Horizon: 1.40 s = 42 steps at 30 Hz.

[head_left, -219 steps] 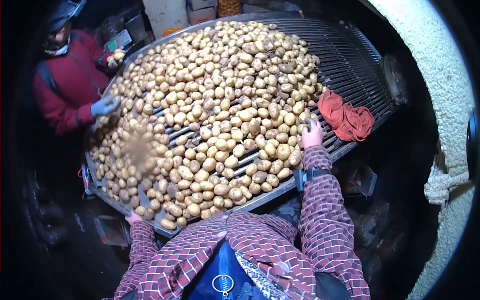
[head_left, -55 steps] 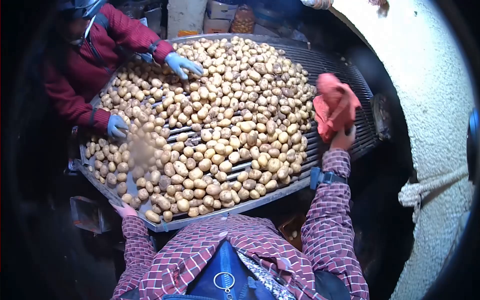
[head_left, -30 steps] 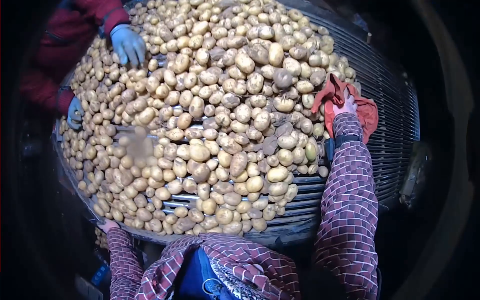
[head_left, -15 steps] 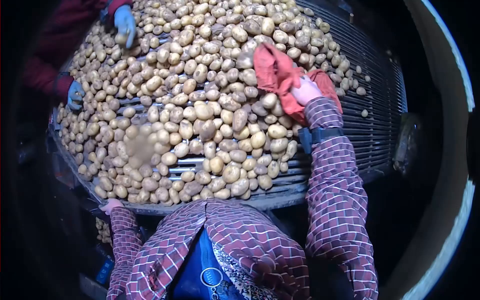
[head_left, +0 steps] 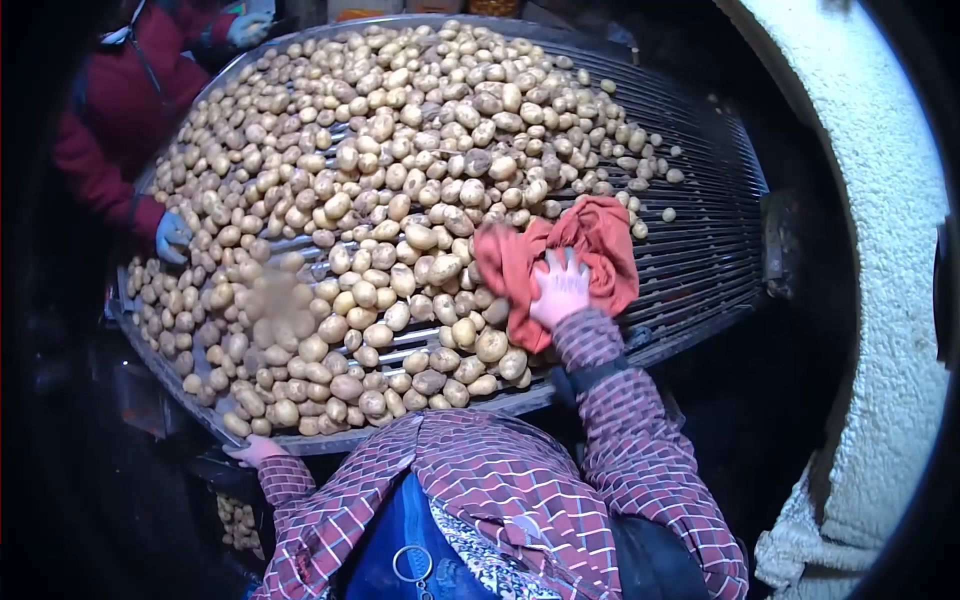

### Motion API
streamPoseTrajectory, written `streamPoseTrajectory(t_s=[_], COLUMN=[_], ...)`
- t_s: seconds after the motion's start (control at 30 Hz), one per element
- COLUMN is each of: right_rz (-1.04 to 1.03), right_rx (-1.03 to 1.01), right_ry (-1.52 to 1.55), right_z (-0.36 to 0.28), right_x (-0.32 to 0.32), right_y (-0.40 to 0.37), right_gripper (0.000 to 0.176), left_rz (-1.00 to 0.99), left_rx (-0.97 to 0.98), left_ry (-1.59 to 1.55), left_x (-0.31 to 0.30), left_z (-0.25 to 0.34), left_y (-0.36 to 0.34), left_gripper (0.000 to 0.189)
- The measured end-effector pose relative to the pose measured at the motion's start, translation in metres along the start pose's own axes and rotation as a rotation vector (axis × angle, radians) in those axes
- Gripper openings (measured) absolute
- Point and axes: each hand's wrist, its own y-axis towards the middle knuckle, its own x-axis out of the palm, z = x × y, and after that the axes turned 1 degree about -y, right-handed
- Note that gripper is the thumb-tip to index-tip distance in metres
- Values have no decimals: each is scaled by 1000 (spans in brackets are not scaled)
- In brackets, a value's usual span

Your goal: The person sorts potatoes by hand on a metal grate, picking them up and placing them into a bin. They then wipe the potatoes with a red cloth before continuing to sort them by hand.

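My right hand (head_left: 562, 288), in a pale glove, is pressed onto a crumpled red cloth (head_left: 612, 238). Its fingers are spread somewhat over the folds and hold the fabric. The cloth lies at the right edge of a heap of potatoes (head_left: 400, 215), touching several of them and covering part of the dark slatted bed (head_left: 690, 255). At the lower left, my left hand (head_left: 258, 450) grips the near rim (head_left: 330, 440) of the bed; its fingertips are partly hidden. Many potatoes carry brown soil.
A co-worker in a dark red top stands at the left, one blue-gloved hand (head_left: 172, 238) by the potatoes, the other (head_left: 250, 30) above the far rim. A rough white curved surface (head_left: 870, 200) rises at the right. More potatoes (head_left: 240, 525) show low at the left.
My right hand has brought the red cloth nearer to me. My view has shifted, showing the far rim. The co-worker's far hand has moved away from the potatoes.
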Motion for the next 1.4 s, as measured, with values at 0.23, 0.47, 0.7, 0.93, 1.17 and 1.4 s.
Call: streamPoseTrajectory(t_s=[0.23, 0.47, 0.7, 0.93, 1.17, 1.4], right_rz=[88, 52, -117, -35, -101, -65], right_rx=[250, 409, 544, 638, 524, 436], right_ry=[79, -29, -23, 165, 239, 277], right_z=[-26, 58, 200, 300, 220, 100], right_x=[1, 34, 80, 133, 108, 65], right_y=[-24, 108, 195, 168, 61, -3], right_gripper=[69, 67, 81, 75, 71, 49], left_rz=[-100, -40, 27, 64, -42, -92], left_rx=[128, 164, 207, 211, 207, 178], left_ry=[13, 140, 340, 450, 257, 215], left_x=[15, 7, 0, 2, 5, 3], left_z=[-38, -33, -23, -23, -27, -17], left_y=[76, 70, 64, 71, 74, 58], left_gripper=[49, 53, 46, 39, 45, 49])
